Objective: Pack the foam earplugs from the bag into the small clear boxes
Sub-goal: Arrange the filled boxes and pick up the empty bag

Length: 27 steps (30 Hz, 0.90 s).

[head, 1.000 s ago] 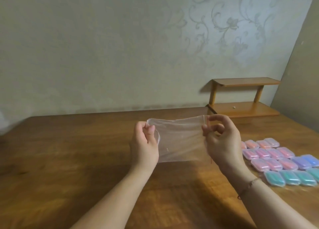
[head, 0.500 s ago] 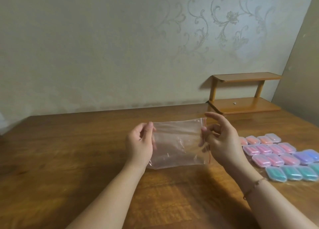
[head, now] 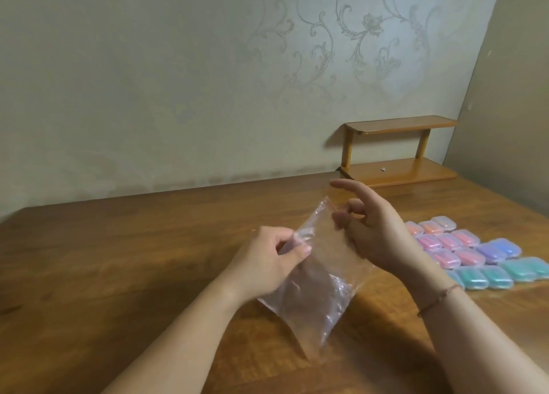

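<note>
Clear plastic, the bag [head: 315, 277] looks empty; my left hand [head: 267, 260] pinches its top edge and my right hand [head: 377, 233] pinches the red-strip corner, forefinger straight. Right of it on the worktop [head: 118, 260], shut boxes [head: 481, 254] hold pink, purple, teal earplugs.

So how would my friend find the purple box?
Look at the wooden table, on its right side, where the small clear boxes lie in rows. The purple box lies right of the pink ones, above the green row. It is the only purple one, next to a blue one.
</note>
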### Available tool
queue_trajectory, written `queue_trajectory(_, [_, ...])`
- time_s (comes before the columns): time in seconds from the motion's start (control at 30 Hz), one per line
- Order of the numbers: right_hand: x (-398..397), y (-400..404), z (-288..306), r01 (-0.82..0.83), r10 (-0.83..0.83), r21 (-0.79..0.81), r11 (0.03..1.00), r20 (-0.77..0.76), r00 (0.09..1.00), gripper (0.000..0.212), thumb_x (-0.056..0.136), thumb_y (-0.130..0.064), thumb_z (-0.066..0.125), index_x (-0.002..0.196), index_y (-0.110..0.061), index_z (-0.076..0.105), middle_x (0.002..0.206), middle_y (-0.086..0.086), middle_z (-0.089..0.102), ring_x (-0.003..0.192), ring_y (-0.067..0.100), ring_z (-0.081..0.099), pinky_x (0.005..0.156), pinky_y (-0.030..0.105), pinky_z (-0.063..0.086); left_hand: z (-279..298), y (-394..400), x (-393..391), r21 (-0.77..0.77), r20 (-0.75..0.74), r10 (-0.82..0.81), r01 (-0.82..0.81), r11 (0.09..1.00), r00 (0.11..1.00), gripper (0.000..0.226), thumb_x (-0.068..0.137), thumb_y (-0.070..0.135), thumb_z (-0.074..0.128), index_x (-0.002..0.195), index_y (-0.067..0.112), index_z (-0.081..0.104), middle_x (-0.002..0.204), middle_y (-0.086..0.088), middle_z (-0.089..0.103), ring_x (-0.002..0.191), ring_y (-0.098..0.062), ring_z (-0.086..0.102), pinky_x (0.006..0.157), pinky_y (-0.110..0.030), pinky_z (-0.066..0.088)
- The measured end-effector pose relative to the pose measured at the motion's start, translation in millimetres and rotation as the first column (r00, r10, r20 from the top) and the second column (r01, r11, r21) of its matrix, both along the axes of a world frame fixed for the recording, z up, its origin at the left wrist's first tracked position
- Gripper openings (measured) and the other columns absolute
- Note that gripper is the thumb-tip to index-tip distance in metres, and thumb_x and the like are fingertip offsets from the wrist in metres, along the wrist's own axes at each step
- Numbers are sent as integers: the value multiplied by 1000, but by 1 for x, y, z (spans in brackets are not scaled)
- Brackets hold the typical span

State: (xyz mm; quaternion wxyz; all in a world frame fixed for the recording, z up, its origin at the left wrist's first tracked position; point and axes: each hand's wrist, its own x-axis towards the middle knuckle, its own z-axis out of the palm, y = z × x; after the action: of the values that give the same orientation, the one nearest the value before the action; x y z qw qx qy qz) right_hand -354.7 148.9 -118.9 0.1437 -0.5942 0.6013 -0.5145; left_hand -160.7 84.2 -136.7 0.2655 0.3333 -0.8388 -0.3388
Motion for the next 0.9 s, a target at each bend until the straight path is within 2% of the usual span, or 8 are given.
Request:
queue_trajectory(0.1, [0, -4, -7, 319, -290, -130, 939, 199, 936, 41, 91, -42, 57, 128, -24, 53, 98, -7, 64, 88, 6, 63, 68, 17, 51, -2, 2, 0, 153, -417, 84, -21, 988, 905, 29, 98, 25, 58, 78, 10, 72, 78, -3, 73, 78, -19, 66, 88, -35, 52])
queue_trajectory(0.17, [8, -5, -12, 189, -183, 30, 982, 440, 879, 62, 83, -63, 49, 132, -24, 48, 106, -1, 66, 90, 11, 65, 72, 26, 51, -1, -2, 1, 246, -547, 180, -49, 968, 817, 28, 98, 22, 56, 77, 13, 72, 78, -4, 74, 76, -18, 66, 88, -38, 51])
queue_trajectory(0.23, [20, -5, -14, -62, -9, 111, 992, 548, 836, 68, 81, -59, 55, 138, -25, 42, 99, 6, 71, 83, 20, 70, 72, 39, 56, 0, -4, 0, 274, -559, 204, -54, 960, 804, 28, 98, 22, 56, 76, 22, 73, 78, -4, 73, 74, -18, 65, 84, -39, 51])
queue_trajectory(0.33, [29, -6, -17, -46, 50, -19, 999, 361, 931, 67, 89, -22, 68, 145, -26, 31, 79, 9, 74, 72, 21, 72, 74, 39, 57, -6, -3, -1, 333, -554, 261, -77, 940, 791, 12, 94, 26, 62, 103, 23, 69, 76, 0, 74, 72, -14, 68, 80, -36, 52])
queue_trajectory(0.4, [29, -7, -18, 25, -5, -77, 997, 240, 971, 78, 89, -16, 68, 150, -28, 20, 74, 6, 73, 69, 16, 70, 74, 29, 57, -12, -4, 0, 274, -522, 307, -184, 944, 796, 46, 92, 27, 66, 135, 27, 50, 81, 2, 76, 82, -10, 71, 89, -36, 53])
queue_trajectory(0.47, [27, -5, -18, 11, 11, -94, 996, 230, 973, 84, 89, -15, 67, 152, -30, 14, 75, 7, 71, 68, 17, 69, 71, 27, 57, -16, -6, 4, 112, -501, 234, -206, 972, 833, 64, 92, 23, 67, 146, 34, 36, 86, 5, 77, 87, -10, 72, 94, -31, 52])
queue_trajectory(0.73, [21, -2, -18, 121, -65, -119, 985, 394, 917, 67, 84, -24, 71, 140, -31, 34, 78, 3, 73, 73, 13, 69, 63, 27, 55, -22, -9, 14, -89, -493, 109, -175, 981, 863, 50, 88, 27, 64, 137, 29, 52, 97, 13, 78, 101, 0, 70, 102, -9, 40])
queue_trajectory(0.9, [10, 8, -22, 104, -90, 64, 993, -195, 977, 47, 77, -34, 78, 118, -39, 56, 95, -16, 56, 93, 7, 53, 78, 20, 47, -35, -20, 16, -302, -403, 200, -337, 892, 893, 18, 85, 20, 73, 97, 34, 71, 95, 18, 72, 94, 8, 66, 85, -30, 58])
